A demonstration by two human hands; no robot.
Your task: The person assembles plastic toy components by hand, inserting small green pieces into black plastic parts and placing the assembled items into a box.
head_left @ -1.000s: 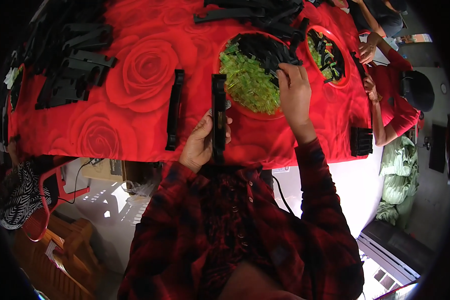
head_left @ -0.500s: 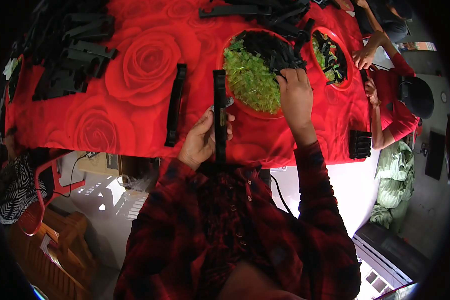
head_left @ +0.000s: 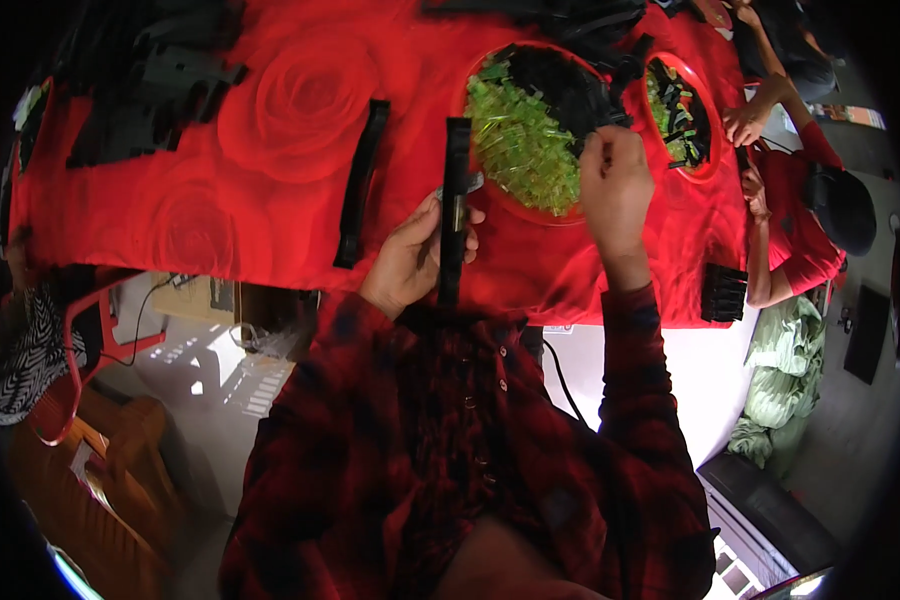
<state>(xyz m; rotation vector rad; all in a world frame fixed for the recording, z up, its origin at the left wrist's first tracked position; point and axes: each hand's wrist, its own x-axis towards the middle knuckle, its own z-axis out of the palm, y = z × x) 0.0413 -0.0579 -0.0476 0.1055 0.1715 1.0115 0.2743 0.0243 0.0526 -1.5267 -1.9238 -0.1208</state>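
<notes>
My left hand (head_left: 406,258) is wrapped round a long narrow black plastic strip (head_left: 455,215), held upright at the table's near edge. A small greyish, shiny piece (head_left: 473,183) shows beside the strip near my fingers. My right hand (head_left: 618,195) is over the right side of an orange-red bowl (head_left: 550,218), its fingertips pinched together; whatever they hold is hidden. Inside the bowl lie translucent yellow-green pieces (head_left: 520,150) on the left and small black pieces (head_left: 560,90) at the back. Another black strip (head_left: 363,185) rests on the cloth, left of my left hand.
A red rose-patterned cloth (head_left: 300,110) covers the table. Black plastic parts (head_left: 160,95) are heaped at the far left. To the right stand a smaller bowl (head_left: 712,130) of mixed pieces and a black bundle (head_left: 723,293). A co-worker's hands (head_left: 748,125) are at the right edge.
My right hand has lifted slightly off the black pieces and drawn toward the bowl's right side, fingers curled tighter. The whole view has shifted a little; my left hand still holds the strip.
</notes>
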